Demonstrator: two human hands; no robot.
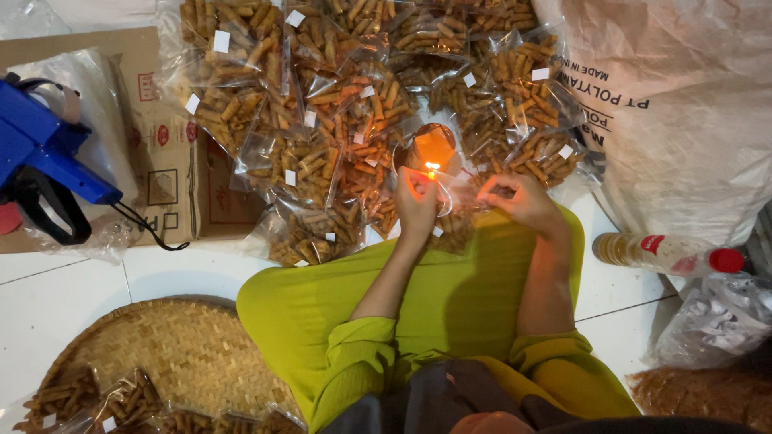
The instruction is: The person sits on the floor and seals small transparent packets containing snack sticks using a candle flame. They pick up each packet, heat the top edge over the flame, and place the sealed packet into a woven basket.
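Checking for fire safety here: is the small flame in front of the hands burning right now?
Yes, a small lit flame glows between the left hand and right hand, which hold a clear plastic bag to it.

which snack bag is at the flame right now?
The clear bag stretched between left hand and right hand, its edge at the small flame. The other filled bags lie piled behind, untouched.

Clear snack packets (pixel 322 120) with small white labels (pixel 221 40) lie heaped on the floor. Left of this heap stands a brown cardboard box (pixel 173 161); right of it, a white printed sack (pixel 683 120).
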